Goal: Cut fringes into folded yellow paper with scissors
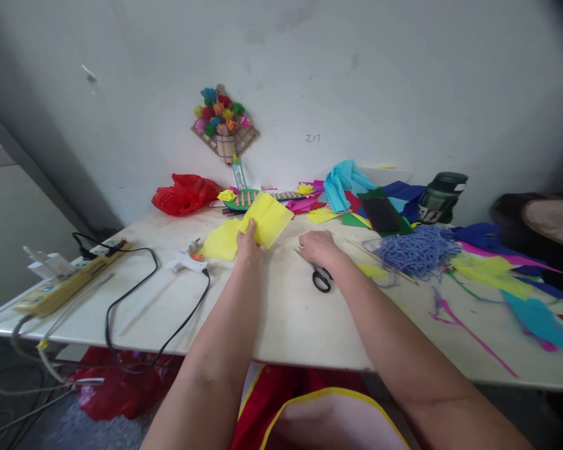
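Observation:
My left hand (248, 245) grips a folded sheet of yellow tissue paper (266, 219) and holds it tilted up off the white table (281, 312). A second yellow sheet (221, 241) lies flat just left of that hand. My right hand (318, 247) rests palm down on a pair of scissors, whose black handles (321, 279) stick out beneath the wrist. Whether the fingers are closed around the blades is hidden.
A white glue gun (186, 259) with a black cord and a yellow power strip (70, 278) lie at the left. A tangle of blue yarn (416, 251), coloured paper scraps (507, 272), a dark green bottle (441, 197) and a red bag (185, 194) crowd the back and right.

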`<state>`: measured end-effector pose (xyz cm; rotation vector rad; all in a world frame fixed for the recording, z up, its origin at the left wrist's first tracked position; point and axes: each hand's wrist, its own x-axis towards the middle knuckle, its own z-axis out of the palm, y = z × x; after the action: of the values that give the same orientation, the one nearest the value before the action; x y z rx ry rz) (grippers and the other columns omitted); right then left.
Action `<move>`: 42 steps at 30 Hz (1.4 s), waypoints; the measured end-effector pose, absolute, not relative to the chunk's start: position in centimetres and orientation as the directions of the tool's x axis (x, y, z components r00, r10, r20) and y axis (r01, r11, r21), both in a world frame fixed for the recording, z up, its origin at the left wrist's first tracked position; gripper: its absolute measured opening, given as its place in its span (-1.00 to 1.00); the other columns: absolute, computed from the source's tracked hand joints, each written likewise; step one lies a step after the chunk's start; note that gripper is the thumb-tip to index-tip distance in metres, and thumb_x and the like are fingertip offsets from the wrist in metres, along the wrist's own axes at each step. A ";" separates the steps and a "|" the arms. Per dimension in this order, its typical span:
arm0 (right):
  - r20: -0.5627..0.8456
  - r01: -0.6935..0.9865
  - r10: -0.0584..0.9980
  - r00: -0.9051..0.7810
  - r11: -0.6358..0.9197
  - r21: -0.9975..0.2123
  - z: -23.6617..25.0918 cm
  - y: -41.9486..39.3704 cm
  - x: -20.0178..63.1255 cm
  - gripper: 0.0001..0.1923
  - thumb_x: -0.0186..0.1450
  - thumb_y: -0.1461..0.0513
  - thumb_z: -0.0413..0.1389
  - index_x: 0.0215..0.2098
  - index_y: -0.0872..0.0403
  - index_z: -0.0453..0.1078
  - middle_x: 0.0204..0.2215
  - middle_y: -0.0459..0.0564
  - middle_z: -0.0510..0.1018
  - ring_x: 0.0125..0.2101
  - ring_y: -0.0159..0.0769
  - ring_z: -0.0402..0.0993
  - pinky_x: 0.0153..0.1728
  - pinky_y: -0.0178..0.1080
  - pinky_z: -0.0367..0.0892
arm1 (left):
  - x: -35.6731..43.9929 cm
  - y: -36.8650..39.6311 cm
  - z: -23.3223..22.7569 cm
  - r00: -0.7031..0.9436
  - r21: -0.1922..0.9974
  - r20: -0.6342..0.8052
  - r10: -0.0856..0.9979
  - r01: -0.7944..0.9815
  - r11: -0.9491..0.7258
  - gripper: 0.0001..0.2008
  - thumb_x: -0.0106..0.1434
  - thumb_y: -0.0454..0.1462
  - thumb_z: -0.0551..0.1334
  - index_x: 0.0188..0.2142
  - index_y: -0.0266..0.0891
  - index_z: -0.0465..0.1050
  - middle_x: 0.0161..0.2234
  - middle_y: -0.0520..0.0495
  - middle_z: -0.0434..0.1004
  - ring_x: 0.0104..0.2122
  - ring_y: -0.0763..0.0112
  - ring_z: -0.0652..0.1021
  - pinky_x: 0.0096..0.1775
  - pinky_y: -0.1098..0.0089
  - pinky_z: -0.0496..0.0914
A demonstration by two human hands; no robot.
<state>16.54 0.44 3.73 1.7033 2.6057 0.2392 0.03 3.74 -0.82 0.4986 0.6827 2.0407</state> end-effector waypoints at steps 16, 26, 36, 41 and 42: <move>-0.343 0.965 0.902 -0.261 0.250 -0.075 5.9 -0.6 17.8 -0.77 0.08 0.13 0.06 -0.50 0.13 0.45 -0.57 0.00 0.53 -0.58 -0.34 0.44 -0.44 -0.31 0.26 | 0.7 3.3 -0.6 -0.379 0.548 0.051 0.924 -0.763 -0.343 -0.71 0.06 -0.32 0.24 -0.17 -0.20 0.35 -0.08 -0.09 0.43 -0.03 0.22 0.40 -0.06 0.23 0.35; -0.370 0.944 0.890 -0.266 0.318 0.086 6.1 -0.9 18.1 -0.73 -0.03 0.24 0.12 -0.35 0.16 0.48 -0.48 0.10 0.55 -0.41 -0.19 0.48 -0.35 -0.24 0.29 | 0.5 3.1 -0.5 -0.354 0.534 0.047 0.934 -0.781 -0.323 -0.64 0.06 -0.33 0.24 -0.11 -0.19 0.31 -0.06 -0.09 0.42 -0.03 0.21 0.40 -0.05 0.18 0.34; -0.281 0.905 0.890 -0.360 0.406 0.126 5.4 -1.0 17.2 -0.53 -0.05 0.32 0.09 -0.13 0.06 0.40 -0.13 0.13 0.47 -0.17 -0.10 0.41 -0.29 -0.20 0.31 | 0.2 2.9 -0.4 -0.341 0.588 0.153 0.927 -0.723 -0.363 -0.71 0.06 -0.33 0.26 -0.18 -0.21 0.38 -0.12 -0.07 0.47 -0.01 0.24 0.38 0.00 0.22 0.31; -0.187 0.923 0.920 -0.345 0.369 0.113 4.5 -0.4 17.2 -0.63 0.00 0.33 0.07 -0.19 0.09 0.43 -0.17 0.17 0.49 -0.13 -0.12 0.39 -0.22 -0.19 0.28 | 0.2 2.9 -0.4 -0.345 0.596 0.151 0.926 -0.716 -0.364 -0.71 0.05 -0.33 0.26 -0.18 -0.21 0.39 -0.13 -0.08 0.48 0.00 0.24 0.38 -0.02 0.24 0.32; -0.175 0.930 0.927 -0.330 0.352 0.109 4.5 -0.2 17.5 -0.64 0.00 0.33 0.07 -0.20 0.09 0.43 -0.17 0.16 0.49 -0.13 -0.11 0.39 -0.21 -0.18 0.28 | 0.2 2.9 -0.4 -0.342 0.601 0.148 0.928 -0.714 -0.359 -0.71 0.05 -0.33 0.26 -0.18 -0.20 0.38 -0.13 -0.09 0.48 0.00 0.25 0.38 -0.02 0.25 0.33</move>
<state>17.47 -0.21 4.53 1.6793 2.4056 -0.0164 0.19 2.88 -0.39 0.5769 0.5319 1.8898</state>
